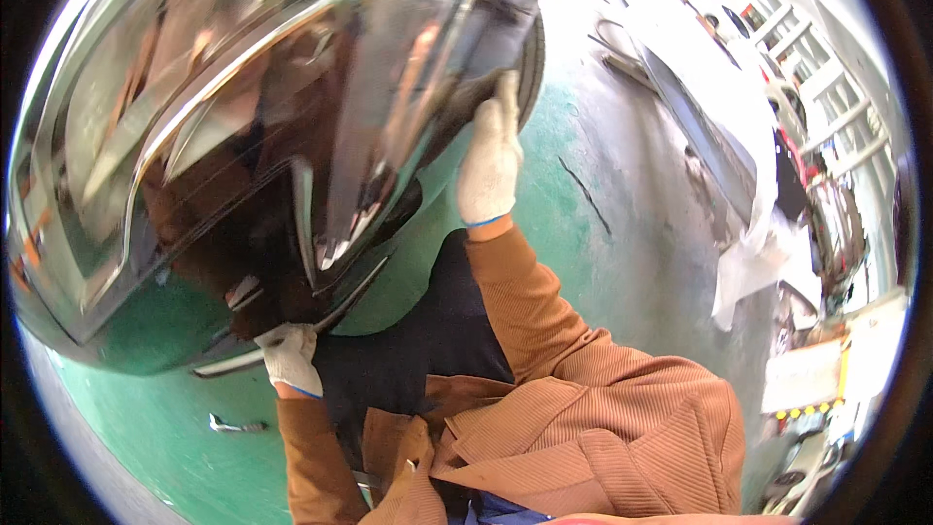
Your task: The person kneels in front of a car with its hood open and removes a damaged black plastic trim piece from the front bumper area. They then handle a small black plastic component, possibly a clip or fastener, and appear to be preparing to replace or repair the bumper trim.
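A glossy dark car front bumper [282, 156] fills the left and upper part of the view, with bright trim lines and reflections. My left hand [291, 358], in a white knit glove with a blue cuff edge, is at its lower edge; the fingers curl against that edge and are partly hidden. Farther up, my right hand [491, 160], gloved the same way, lies along the bumper's right end beside the wheel [532, 63]. Its fingers are stretched out and press flat, with nothing in them.
A ratchet-like metal tool [238, 425] lies on the green floor at lower left. To the right of my right hand is a thin dark strip [585, 194]. Beyond it, a long panel with white sheeting [748, 277] stands near shelving [826, 78] and car parts.
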Action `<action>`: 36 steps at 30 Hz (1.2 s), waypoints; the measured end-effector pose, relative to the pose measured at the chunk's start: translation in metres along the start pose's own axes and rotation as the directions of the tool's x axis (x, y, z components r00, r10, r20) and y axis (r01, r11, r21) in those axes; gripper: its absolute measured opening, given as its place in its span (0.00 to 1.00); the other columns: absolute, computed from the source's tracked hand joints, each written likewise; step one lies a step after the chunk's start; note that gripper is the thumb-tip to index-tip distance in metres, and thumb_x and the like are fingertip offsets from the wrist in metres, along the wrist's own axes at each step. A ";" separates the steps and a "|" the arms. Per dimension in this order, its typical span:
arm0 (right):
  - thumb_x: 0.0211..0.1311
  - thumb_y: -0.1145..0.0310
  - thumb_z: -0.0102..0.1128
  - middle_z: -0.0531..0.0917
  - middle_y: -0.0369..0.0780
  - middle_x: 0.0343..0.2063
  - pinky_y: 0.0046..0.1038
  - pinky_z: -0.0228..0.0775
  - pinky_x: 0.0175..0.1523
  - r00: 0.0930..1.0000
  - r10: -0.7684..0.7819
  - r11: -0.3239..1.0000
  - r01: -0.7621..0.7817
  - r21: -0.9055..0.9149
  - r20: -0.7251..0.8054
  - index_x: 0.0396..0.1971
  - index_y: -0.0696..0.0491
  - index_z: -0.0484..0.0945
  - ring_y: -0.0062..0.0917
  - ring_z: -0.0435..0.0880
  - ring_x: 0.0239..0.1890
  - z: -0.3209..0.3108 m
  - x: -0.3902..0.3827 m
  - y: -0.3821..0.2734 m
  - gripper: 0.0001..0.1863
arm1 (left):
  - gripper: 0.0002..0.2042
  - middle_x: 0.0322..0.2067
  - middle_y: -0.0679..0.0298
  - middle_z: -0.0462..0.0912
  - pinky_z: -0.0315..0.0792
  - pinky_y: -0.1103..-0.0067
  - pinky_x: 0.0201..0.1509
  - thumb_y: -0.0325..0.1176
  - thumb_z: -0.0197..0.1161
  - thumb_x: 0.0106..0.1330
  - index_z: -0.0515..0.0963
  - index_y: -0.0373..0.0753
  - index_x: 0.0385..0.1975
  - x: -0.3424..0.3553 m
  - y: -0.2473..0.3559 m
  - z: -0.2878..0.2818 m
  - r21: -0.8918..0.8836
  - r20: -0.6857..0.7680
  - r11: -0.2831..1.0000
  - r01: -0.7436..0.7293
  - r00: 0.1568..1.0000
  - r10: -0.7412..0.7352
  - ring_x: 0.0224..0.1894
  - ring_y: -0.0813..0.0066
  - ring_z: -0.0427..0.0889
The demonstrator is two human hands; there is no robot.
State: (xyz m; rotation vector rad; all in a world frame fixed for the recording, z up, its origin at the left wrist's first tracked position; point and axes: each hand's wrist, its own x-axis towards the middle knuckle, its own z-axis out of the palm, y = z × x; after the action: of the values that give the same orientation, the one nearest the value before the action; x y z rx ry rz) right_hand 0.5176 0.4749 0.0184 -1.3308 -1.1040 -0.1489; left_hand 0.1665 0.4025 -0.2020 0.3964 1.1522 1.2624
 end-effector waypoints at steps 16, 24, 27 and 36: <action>0.67 0.66 0.63 0.74 0.57 0.68 0.47 0.62 0.74 0.968 -0.182 0.982 0.172 0.072 0.172 0.66 0.60 0.73 0.51 0.72 0.71 -0.029 -0.062 -0.038 0.29 | 0.15 0.47 0.40 0.83 0.84 0.58 0.53 0.26 0.56 0.74 0.74 0.23 0.56 0.014 0.031 -0.015 0.122 0.015 0.982 0.146 0.989 -0.149 0.48 0.47 0.88; 0.73 0.60 0.53 0.76 0.54 0.67 0.35 0.64 0.75 0.961 0.162 0.986 -0.163 -0.013 0.222 0.67 0.61 0.74 0.44 0.76 0.69 -0.048 0.056 0.058 0.28 | 0.18 0.52 0.38 0.81 0.82 0.55 0.59 0.32 0.53 0.78 0.71 0.19 0.55 0.008 0.023 -0.005 0.182 0.005 0.967 0.176 0.984 -0.179 0.54 0.45 0.84; 0.68 0.72 0.60 0.80 0.51 0.62 0.35 0.74 0.68 0.931 -0.059 0.981 0.121 -0.151 0.361 0.61 0.59 0.77 0.41 0.80 0.64 -0.050 0.088 0.085 0.22 | 0.18 0.50 0.39 0.82 0.79 0.52 0.62 0.33 0.52 0.78 0.71 0.21 0.55 0.025 0.015 -0.033 0.471 0.195 0.879 -0.082 0.981 -0.013 0.53 0.44 0.84; 0.59 0.67 0.71 0.79 0.54 0.61 0.36 0.77 0.63 0.856 -0.120 0.953 -0.041 0.299 0.503 0.60 0.59 0.77 0.43 0.82 0.60 -0.020 0.125 0.135 0.28 | 0.30 0.59 0.50 0.79 0.81 0.44 0.59 0.23 0.63 0.61 0.72 0.54 0.65 0.003 0.044 -0.009 -0.013 0.114 1.000 0.021 0.993 -0.019 0.54 0.39 0.82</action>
State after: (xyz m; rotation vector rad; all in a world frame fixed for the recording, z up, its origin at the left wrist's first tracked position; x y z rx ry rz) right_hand 0.6816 0.5604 0.0163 -1.0932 -1.5398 0.3616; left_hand 0.1352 0.4163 -0.1724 0.4396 1.0477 1.2149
